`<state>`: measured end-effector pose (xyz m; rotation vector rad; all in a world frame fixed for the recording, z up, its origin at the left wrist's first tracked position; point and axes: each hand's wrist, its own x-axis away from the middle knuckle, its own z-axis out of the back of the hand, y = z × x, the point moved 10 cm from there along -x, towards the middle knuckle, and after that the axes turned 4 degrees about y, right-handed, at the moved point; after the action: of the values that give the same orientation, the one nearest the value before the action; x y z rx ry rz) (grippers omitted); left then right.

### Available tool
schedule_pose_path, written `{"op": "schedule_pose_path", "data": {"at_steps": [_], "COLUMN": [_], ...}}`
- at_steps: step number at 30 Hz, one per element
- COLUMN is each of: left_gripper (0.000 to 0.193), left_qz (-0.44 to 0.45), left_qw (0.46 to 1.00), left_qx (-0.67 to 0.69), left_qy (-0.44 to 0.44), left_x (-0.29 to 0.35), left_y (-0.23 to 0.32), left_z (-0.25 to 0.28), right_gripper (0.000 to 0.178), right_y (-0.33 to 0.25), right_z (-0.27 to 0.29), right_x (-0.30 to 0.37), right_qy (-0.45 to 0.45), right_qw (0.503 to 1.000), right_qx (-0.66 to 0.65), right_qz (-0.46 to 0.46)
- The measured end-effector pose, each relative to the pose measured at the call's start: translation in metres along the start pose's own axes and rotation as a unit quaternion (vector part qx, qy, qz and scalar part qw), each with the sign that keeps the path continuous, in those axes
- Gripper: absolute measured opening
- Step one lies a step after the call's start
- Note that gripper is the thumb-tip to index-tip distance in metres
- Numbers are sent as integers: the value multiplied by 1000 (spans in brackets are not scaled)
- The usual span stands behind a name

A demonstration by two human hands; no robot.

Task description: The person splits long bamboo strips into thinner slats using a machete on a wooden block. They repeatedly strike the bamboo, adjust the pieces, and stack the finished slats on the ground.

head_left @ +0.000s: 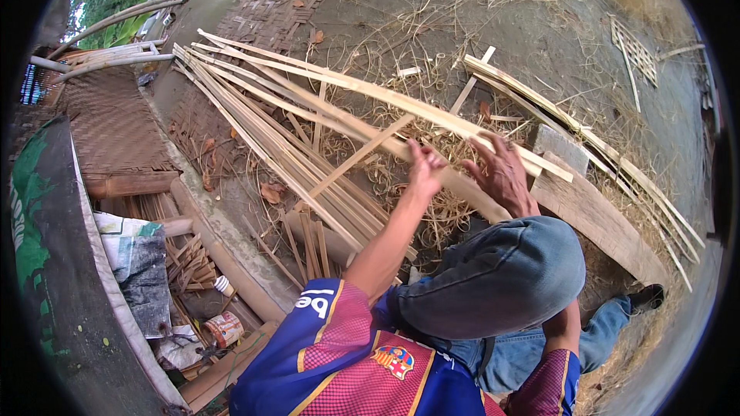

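Observation:
A long bamboo strip (pixel 466 185) slants from the far left down to my bent knee, smeared by motion near my hands. My left hand (pixel 426 169) is closed round it, knuckles up. To the right, my right hand (pixel 505 172) has its fingers spread. Its fingertips overlap a paler bamboo strip (pixel 370 91) that runs past it to a wooden board (pixel 593 216); whether they touch is hard to tell. Left of my left hand fans out a bundle of thin bamboo strips (pixel 285 158). One short slat (pixel 351 162) lies across the bundle.
Curly bamboo shavings (pixel 378 173) litter the ground beyond my knee. More long strips (pixel 617 162) lie at the right, past a grey block (pixel 556 146). A woven mat (pixel 274 8) is at the far left. Near left, a bamboo-framed bench (pixel 208 243) holds scraps, cloth and cups.

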<state>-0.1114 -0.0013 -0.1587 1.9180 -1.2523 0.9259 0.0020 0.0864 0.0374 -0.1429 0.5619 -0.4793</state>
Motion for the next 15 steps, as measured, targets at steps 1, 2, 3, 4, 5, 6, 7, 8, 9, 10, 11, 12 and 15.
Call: {"op": "schedule_pose_path", "data": {"at_steps": [1,2,3,4,5,6,7,8,9,10,11,12,15], "left_gripper": [58,60,60,61,63,64,65,67,66,66,67,66,58], "left_qz": [-28,-42,-35,-30,-23,-19,-15,-10,-3,5,13,-3,-190], "left_qw": [992,980,977,971,965,952,938,920,895,866,833,817,798], "left_qx": [-123,-197,-187,-199,-209,-245,-279,-316,-370,-422,-473,-514,-551], "left_qy": [7,-2,-100,-130,-157,-181,-203,-233,-251,-269,-286,-261,-153], "left_x": [0,1,7,7,6,13,22,34,43,51,59,62,55], "left_y": [-13,-15,-31,-38,-46,-54,-54,-54,-54,-54,-53,-40,46], "left_z": [-16,-27,-51,-63,-68,-69,-65,-67,-62,-54,-45,-34,-2], "right_gripper": [50,49,49,48,48,45,41,38,35,32,32,33,33], "right_y": [0,3,12,25,33,43,48,60,68,75,85,95,102], "right_z": [-12,-36,-27,-19,-10,6,12,24,33,43,49,52,61], "right_x": [6,13,11,5,3,9,11,14,17,24,33,45,50], "right_qy": [-56,-256,-270,-284,-301,-303,-313,-317,-322,-324,-310,-297,-266], "right_qw": [996,948,943,936,929,909,908,909,910,901,907,913,924], "right_qx": [-62,-74,-74,-75,-74,-107,-91,-72,-55,-61,-44,-30,8], "right_qz": [-16,-171,-183,-193,-203,-266,-261,-260,-256,-280,-281,-278,-273]}}
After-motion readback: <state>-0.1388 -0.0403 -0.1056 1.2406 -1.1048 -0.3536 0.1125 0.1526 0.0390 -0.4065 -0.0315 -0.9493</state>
